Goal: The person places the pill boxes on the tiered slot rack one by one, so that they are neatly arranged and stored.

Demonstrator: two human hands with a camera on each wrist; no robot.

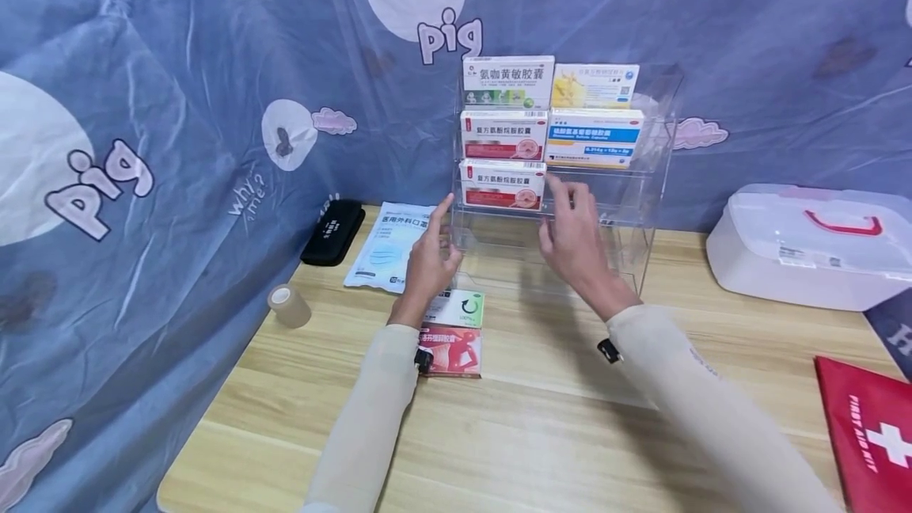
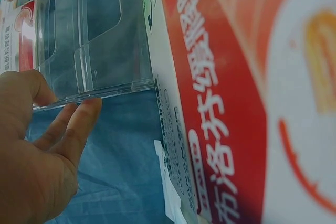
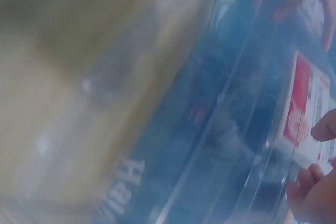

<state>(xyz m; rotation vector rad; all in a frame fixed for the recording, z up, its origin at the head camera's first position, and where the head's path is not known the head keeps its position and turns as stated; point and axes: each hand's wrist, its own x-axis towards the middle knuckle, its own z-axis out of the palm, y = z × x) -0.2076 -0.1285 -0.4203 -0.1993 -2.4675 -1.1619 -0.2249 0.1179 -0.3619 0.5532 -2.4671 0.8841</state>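
Observation:
A clear acrylic display rack holds several medicine boxes in tiers. The lowest one, a red-and-white capsule box, sits at the left of its tier, with a matching capsule box above it. My right hand is at the lowest box's right edge, index fingertip against it and thumb lower down, apart from the box. On the rack's left side, my left hand touches the edge with extended fingers; the left wrist view shows its fingertips along that clear edge.
Below the left hand lie a green-and-white box and a red capsule box. Left are a mask packet, black case and tape roll. A white lidded box and red first aid pouch lie right.

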